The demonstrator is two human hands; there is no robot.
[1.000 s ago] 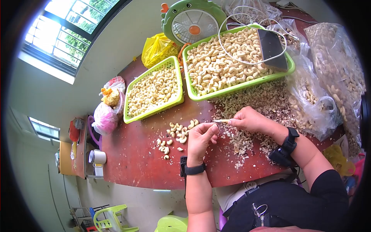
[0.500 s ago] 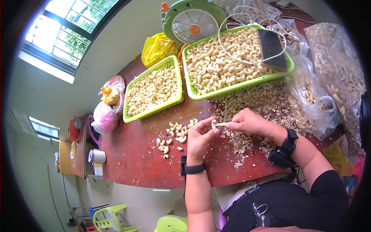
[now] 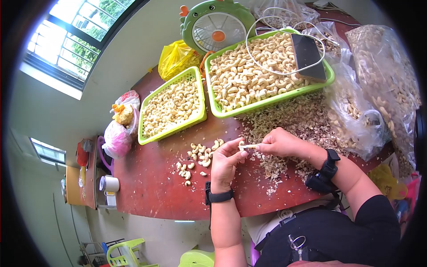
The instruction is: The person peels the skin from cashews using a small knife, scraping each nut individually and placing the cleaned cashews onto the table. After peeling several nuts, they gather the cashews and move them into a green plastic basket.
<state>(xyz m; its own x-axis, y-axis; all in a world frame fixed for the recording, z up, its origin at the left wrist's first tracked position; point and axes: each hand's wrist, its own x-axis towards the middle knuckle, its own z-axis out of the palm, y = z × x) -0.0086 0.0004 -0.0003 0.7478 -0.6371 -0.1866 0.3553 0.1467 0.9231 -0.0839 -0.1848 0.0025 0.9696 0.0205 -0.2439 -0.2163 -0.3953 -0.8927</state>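
A single pale cashew nut (image 3: 243, 146) sits between the two hands, just above the red table (image 3: 151, 187) and near its front edge. The left hand (image 3: 224, 160) pinches it with thumb and forefinger, the other fingers curled loosely underneath, so the hand is partly closed around the nut rather than clenched. The right hand (image 3: 279, 143) meets it from the other side, fingers bunched and closed on a small pale tool (image 3: 250, 146) whose tip touches the nut; the tool is mostly covered by the fingers, and its shape is hard to make out. Whether the nut still carries skin is too small to tell.

Just left of the left hand lies a loose scatter of peeled cashews (image 3: 198, 158) on the bare table. Under and behind the right hand spreads a heap of husk scraps (image 3: 293, 122), reaching up to the large green basket (image 3: 267, 103) filled with cashews, on which a dark flat object (image 3: 305, 55) and a looped white cable (image 3: 275, 42) rest. A smaller green basket (image 3: 171, 133) of cashews stands beside it. Clear plastic bags (image 3: 382, 84) of nuts crowd the right side, partly cut off by the lens edge. A green fan (image 3: 215, 26) and a yellow bag (image 3: 175, 58) stand at the back. Both wrists wear black bands.
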